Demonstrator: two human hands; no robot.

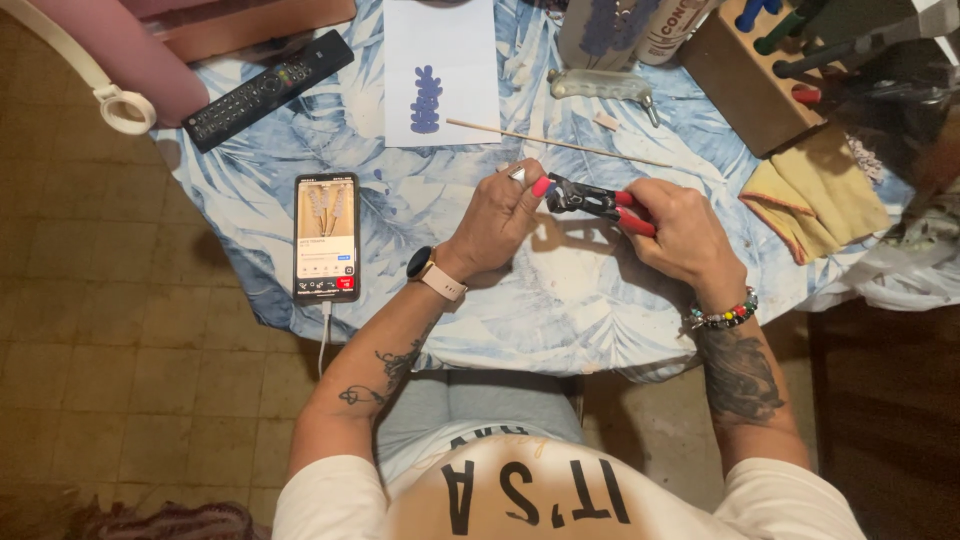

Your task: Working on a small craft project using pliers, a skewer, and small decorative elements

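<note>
Nearest the camera, two tattooed forearms reach out over the edge of a table (560, 300) covered in a blue-and-white leaf-print cloth. The left hand (500, 220), with a pale-strapped watch (432, 270) at the wrist, is curled, its fingertips pinched together at the black jaws of a pair of red-handled pliers (595, 202) — whatever it holds there is too small to make out. The right hand (680, 235), with a beaded bracelet (722, 316) at the wrist, is wrapped around the red handles, fingers closed on them. The pliers lie level, just above the cloth near the table's middle, between the two hands.

To the left of the hands, a smartphone (326, 237) lies face up with its screen lit, a cable running off the near edge. Just beyond the hands, a thin wooden stick (555, 143) lies slantwise on the cloth. Farther back sits a white sheet of paper (437, 70) bearing a blue-purple flower shape, and left of it a black remote control (268, 88). To the right, a yellow cloth (815, 195) lies crumpled — behind it stands a wooden block (745, 80) holding tools. At the far edge, two cylindrical containers (630, 30) stand beside a small pale tool (600, 85).
</note>
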